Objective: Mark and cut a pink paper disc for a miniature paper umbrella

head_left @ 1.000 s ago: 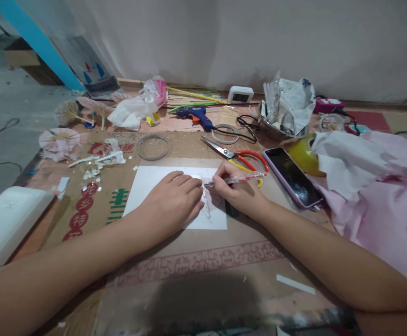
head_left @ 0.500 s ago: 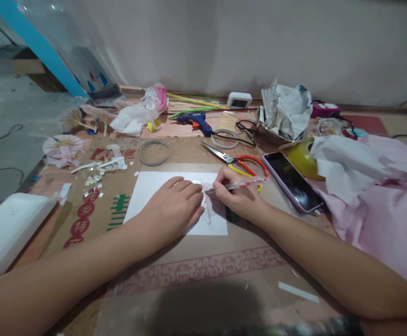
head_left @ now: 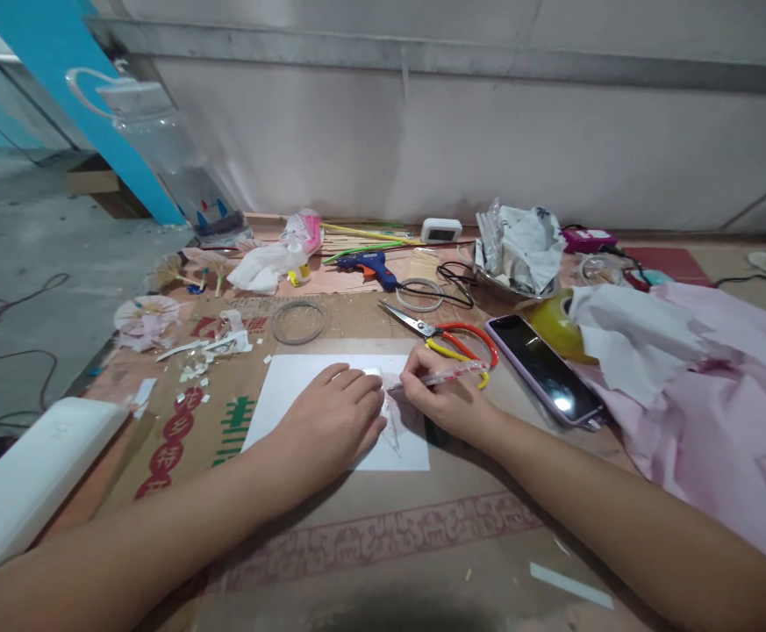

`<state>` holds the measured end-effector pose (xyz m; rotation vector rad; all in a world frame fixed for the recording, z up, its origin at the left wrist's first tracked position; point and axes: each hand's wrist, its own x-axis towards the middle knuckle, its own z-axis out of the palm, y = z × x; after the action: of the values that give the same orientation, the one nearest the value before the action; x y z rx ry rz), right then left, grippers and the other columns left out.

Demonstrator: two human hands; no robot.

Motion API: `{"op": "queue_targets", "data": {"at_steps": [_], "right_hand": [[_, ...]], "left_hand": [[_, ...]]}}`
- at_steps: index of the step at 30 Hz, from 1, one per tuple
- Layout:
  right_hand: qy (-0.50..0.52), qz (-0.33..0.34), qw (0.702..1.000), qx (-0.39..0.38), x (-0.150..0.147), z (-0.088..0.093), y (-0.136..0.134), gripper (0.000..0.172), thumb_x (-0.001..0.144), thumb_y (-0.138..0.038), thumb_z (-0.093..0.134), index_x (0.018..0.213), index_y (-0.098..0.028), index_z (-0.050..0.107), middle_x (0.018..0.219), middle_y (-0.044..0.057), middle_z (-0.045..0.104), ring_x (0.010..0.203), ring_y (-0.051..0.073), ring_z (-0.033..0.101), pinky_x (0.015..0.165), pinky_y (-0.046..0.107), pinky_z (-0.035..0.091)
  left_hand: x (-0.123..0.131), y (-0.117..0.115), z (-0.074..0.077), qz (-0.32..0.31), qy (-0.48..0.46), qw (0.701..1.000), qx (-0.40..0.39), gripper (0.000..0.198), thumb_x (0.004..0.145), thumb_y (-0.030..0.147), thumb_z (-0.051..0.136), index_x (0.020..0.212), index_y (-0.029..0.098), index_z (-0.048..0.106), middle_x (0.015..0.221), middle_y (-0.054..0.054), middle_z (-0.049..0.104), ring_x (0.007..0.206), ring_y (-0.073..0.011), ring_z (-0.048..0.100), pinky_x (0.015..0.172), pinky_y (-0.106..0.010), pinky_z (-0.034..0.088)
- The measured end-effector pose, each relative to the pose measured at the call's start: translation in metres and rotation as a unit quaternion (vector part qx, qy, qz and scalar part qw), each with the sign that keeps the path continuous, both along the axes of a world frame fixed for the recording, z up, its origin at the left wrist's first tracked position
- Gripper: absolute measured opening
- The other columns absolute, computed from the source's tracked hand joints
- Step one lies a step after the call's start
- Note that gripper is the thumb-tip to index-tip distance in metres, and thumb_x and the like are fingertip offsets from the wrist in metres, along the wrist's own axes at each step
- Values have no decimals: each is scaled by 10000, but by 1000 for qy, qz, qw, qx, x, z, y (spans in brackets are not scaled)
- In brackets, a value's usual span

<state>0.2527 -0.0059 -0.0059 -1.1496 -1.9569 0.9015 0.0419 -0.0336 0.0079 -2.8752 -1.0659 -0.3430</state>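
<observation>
A sheet of white paper (head_left: 277, 395) lies on the cardboard. My left hand (head_left: 336, 408) rests flat on it, fingers stretched out, pressing down a clear, pointed flat piece (head_left: 392, 434) that looks like a set square; most of it is under the fingers. My right hand (head_left: 439, 391) pinches a clear pen with red marks (head_left: 458, 375), its tip down at the paper beside the clear piece's edge. Just beyond the right hand lie open scissors (head_left: 415, 321) with red handles and a yellow-handled tool (head_left: 445, 350), partly hidden by that hand.
A phone (head_left: 544, 369), yellow tape roll (head_left: 557, 325) and pink cloth (head_left: 678, 386) lie at right. Behind are a blue glue gun (head_left: 373, 266), a metal ring (head_left: 298, 323) and a filled bowl (head_left: 518, 285). A water bottle (head_left: 172, 167) stands back left; a white case (head_left: 40, 483) is near left.
The head view has tilted up, so everything sits lower and more of the wall and bottle shows. Both hands keep nearly the same places on the paper, the pen still in the right.
</observation>
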Motion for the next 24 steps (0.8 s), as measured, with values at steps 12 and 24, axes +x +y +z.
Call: {"op": "queue_targets", "data": {"at_steps": [12,24], "right_hand": [[-4,1,1000,9,0,1,1,157,898,-296,543,763,-232,495,663,-27,556,612,147,501,585,278,367],[0,15,1000,3,0,4,1,177,865,-285,537,709,-242,466,619,-28,528,584,146,470,561,283,347]], "left_hand": [[1,0,4,1,13,1000,-7,213,1005,267,563,1069,125,708,1080,-108,755,1030,-260,688,976,-450,494],[0,-1,3,-2,10,1000,-5,265,1031,283,512,1096,121,712,1095,-110,757,1029,-270,688,962,-462,484]]}}
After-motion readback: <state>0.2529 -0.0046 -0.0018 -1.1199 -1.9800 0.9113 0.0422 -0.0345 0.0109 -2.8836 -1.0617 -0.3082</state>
